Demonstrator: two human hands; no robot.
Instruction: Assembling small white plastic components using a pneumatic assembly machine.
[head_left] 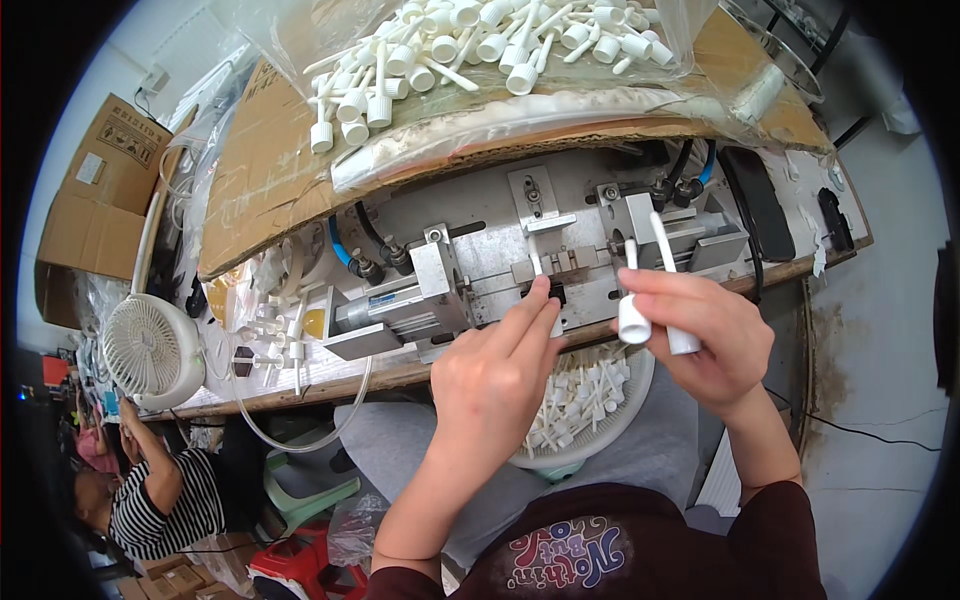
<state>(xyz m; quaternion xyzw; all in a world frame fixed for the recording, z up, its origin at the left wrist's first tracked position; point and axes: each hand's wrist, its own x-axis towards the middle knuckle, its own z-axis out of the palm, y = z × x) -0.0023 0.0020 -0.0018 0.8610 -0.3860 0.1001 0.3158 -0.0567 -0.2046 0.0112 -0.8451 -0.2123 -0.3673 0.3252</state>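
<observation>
Right hand [722, 335] is clamping two white capped sticks [633, 322] between thumb and fingers — caps are facing down, stems are pointing up and away. It's hanging over the bench's near edge, just right of the fixture's centre.

Left hand [490, 380] is reaching into the middle of the metal fixture [492, 250], fingers close together. Fingertips are sitting at the base of a white stem [537, 264] that is poking up there. Can't tell if they're pinching it or just resting — own fingers are blocking the view.

Fixture is lying along the bench [400, 376], with a left air cylinder [375, 310] and a right air cylinder [685, 237] facing each other across the centre. Black and blue hoses are feeding both ends.

More of the same white parts are filling a round basket [641, 396] below, between the knees. A big pile [440, 48] is lying on plastic over the cardboard [270, 170] behind the fixture. Black flat device [757, 200] is lying to the right, small white fan [150, 350] is standing far left.
</observation>
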